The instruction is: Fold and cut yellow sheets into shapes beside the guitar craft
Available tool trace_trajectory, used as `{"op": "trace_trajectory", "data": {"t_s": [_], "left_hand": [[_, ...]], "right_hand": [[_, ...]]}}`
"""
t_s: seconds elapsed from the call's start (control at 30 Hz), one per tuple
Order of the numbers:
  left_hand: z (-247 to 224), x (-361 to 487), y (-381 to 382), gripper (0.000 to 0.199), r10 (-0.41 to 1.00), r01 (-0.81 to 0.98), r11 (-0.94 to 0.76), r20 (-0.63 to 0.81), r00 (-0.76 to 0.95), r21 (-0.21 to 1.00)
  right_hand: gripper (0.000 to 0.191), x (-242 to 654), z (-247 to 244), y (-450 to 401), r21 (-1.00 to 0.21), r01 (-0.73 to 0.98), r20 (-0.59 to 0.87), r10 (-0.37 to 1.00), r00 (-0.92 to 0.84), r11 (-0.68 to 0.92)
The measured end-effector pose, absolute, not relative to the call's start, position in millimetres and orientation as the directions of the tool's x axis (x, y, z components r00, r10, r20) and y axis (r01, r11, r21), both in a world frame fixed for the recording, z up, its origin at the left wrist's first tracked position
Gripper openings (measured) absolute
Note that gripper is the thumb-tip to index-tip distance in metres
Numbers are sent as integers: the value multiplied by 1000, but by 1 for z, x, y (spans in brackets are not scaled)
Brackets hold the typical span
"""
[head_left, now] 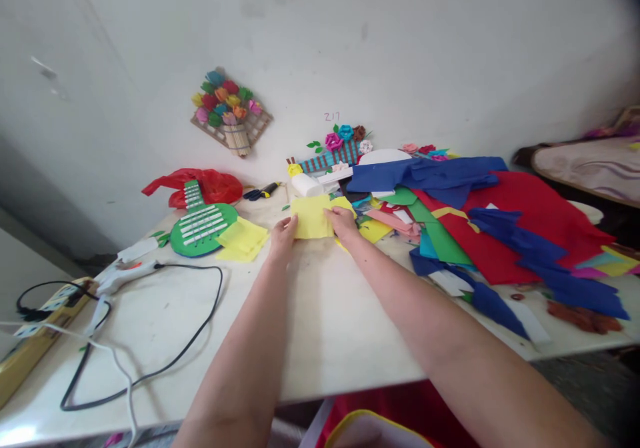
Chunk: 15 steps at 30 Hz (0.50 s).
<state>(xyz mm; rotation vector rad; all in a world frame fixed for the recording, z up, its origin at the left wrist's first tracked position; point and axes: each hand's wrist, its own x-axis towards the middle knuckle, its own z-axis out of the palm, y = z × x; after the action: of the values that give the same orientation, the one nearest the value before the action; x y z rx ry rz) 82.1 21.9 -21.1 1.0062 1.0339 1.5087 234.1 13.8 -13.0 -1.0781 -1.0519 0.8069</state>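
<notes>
Yellow paper sheet (pixel 311 217) between left hand (pixel 284 235) and right hand (pixel 341 221).

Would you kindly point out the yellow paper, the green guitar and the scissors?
yellow paper (pixel 311 218), head view, middle of the sheet.
green guitar (pixel 203 229), head view, round body.
scissors (pixel 261 192), head view, handles.

Yellow paper sheet (pixel 311 217), green paper guitar (pixel 203 229), red plastic bag (pixel 215 185).
</notes>
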Motion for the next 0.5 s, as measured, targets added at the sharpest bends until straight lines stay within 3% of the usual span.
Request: {"op": "trace_trajectory", "data": {"t_s": [0.13,0.23,0.33,0.43,0.5], "left_hand": [[-22,77,22,24,989,-303,-79,35,-147,950],[-21,73,21,20,982,-420,-97,17,-189,902],[-20,72,22,17,974,-493,-117,4,-225,862],[-20,71,24,15,965,-526,-126,-18,-261,841],[-19,71,23,13,960,-543,-126,-35,-277,830]], "right_hand": [[28,232,-2,7,-969,-68,219,955,201,236],[30,244,2,11,-989,-16,134,940,312,147],[26,260,0,16,-940,334,221,870,440,70],[21,269,-3,15,-720,690,342,829,442,-71],[22,268,-4,12,-563,818,375,846,379,-117]]}}
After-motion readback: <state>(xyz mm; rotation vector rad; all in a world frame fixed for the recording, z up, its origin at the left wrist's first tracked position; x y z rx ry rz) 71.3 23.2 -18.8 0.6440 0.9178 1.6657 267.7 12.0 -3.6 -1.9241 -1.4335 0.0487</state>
